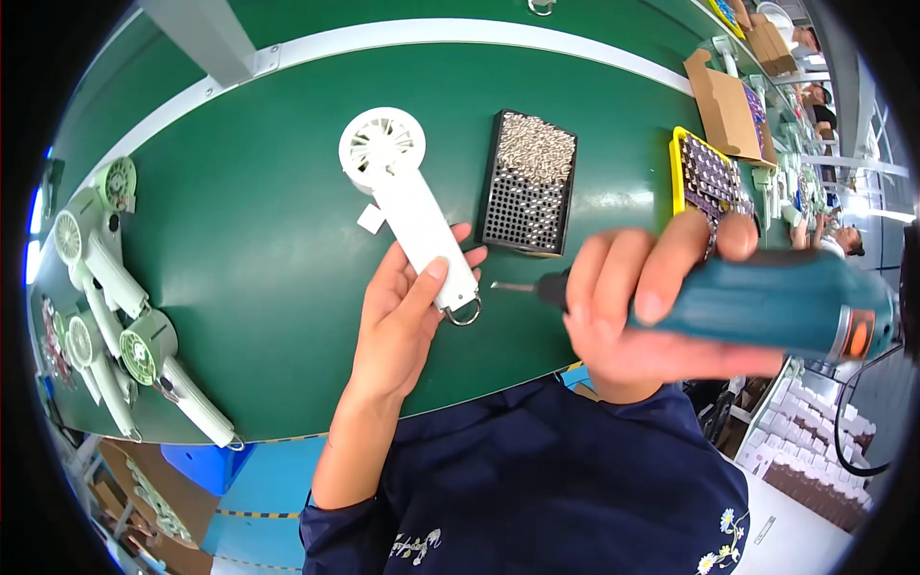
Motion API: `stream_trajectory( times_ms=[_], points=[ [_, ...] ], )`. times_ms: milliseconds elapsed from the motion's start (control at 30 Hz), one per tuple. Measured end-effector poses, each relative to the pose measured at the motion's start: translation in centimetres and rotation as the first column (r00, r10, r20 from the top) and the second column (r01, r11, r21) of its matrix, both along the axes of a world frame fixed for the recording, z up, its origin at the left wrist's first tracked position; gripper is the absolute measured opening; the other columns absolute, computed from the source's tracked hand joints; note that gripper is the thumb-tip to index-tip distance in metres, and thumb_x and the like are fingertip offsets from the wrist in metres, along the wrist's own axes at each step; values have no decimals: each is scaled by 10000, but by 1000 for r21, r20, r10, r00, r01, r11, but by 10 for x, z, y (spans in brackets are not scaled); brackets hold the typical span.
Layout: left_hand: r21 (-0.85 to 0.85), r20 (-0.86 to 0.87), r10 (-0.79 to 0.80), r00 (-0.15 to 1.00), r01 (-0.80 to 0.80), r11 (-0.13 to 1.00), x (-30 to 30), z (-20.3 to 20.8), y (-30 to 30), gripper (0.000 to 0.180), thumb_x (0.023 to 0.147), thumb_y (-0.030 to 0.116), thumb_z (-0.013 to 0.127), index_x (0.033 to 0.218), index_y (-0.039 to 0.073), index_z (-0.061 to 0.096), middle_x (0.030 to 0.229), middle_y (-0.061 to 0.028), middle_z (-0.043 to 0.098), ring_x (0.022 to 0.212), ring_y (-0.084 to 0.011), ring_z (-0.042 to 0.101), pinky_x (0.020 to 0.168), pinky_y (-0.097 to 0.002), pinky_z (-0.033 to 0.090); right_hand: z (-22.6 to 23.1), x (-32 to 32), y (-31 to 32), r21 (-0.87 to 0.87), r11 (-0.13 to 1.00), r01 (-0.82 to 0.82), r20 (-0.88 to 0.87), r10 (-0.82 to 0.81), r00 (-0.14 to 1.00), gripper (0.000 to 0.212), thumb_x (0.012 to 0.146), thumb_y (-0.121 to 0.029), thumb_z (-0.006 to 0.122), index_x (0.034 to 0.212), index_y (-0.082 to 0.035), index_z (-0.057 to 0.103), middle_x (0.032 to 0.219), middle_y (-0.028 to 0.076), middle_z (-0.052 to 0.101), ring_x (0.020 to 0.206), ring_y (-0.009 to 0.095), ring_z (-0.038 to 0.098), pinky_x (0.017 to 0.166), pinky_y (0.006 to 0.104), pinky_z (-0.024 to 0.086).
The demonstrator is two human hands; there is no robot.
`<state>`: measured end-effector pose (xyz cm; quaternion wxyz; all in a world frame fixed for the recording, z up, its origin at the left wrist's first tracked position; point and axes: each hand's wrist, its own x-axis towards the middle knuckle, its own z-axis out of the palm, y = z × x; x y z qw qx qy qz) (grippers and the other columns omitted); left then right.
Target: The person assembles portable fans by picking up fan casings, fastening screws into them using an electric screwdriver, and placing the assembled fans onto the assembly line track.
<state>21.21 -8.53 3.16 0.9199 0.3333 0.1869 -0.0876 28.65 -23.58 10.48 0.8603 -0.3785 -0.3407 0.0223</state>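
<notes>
1. White plastic made up the handheld fan [420, 230], which was over the middle of the green table [259, 240], its round head [383, 144] toward the far side and its handle slanting down to the right, nearer the person. Whether the fan rested on the tabletop could not be told.
2. Around the handle's lower part, the left hand [402, 311] was partly closed, its thumb pressed on top and its fingers curled beneath and past the far edge.
3. A metal loop [467, 314] hung at the handle's end.
4. Well wrapped around a teal electric screwdriver [767, 297], the right hand [642, 297] had a closed grip; it was somewhat blurred. The thin bit [515, 287] pointed left at the handle's end, near it but apart.
5. Just left of the handle's upper part lay a small white square [371, 218].
6. Beyond the bit stood a black perforated tray [522, 247], with silvery screws [537, 149] heaped over its far half and scattered through the near holes.
7. Farther right were a yellow tray [678, 177] of dark pieces [709, 172] and an open cardboard box [724, 110].
8. Along the table's left side lay several white-and-green fans [196, 402], some overlapping.
</notes>
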Motion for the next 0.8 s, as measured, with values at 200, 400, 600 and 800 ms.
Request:
stream_trajectory(
  times_ms=[200, 400, 600, 800],
  points=[
    [-5, 22, 5, 1000, -5, 1000, -1, -3, -1, 425, 991, 118, 496, 1378, -12, 377, 1357, -135, 523, 1181, -238, 568, 927, -345, 500, -16, -19, 18, 36, 998, 42, 38, -43, 998, 719, 848, -688, 534, 1260, -112, 403, 818, 80, 543, 487, 203, 510, 432, 336, 407],
    [-22, 8, 13, 1000, -13, 1000, -2, -5, -1, 402, 990, 116, 503, 1357, -8, 394, 1342, -126, 536, 1169, -230, 574, 885, -330, 518, -31, -15, 19, 113, 994, -4, -8, 5, 1000, 880, 758, -798, 500, 1254, -77, 411, 805, 114, 546, 544, 227, 529, 438, 338, 445],
    [-53, 10, 28, 1000, -28, 998, -2, -3, -2, 410, 986, 119, 512, 1357, -5, 387, 1334, -125, 535, 1167, -236, 572, 906, -374, 535, -32, -18, 18, 113, 994, 1, -54, 5, 999, 874, 761, -795, 503, 1269, -89, 409, 811, 109, 550, 547, 236, 539, 462, 356, 451],
    [-44, 12, 20, 1000, -19, 999, -1, -3, -1, 404, 987, 119, 510, 1351, -7, 386, 1335, -128, 531, 1171, -236, 568, 907, -391, 544, -31, -14, 14, 92, 996, -5, -54, 10, 998, 886, 758, -799, 503, 1281, -91, 400, 805, 106, 553, 551, 241, 548, 468, 362, 455]
  ],
)
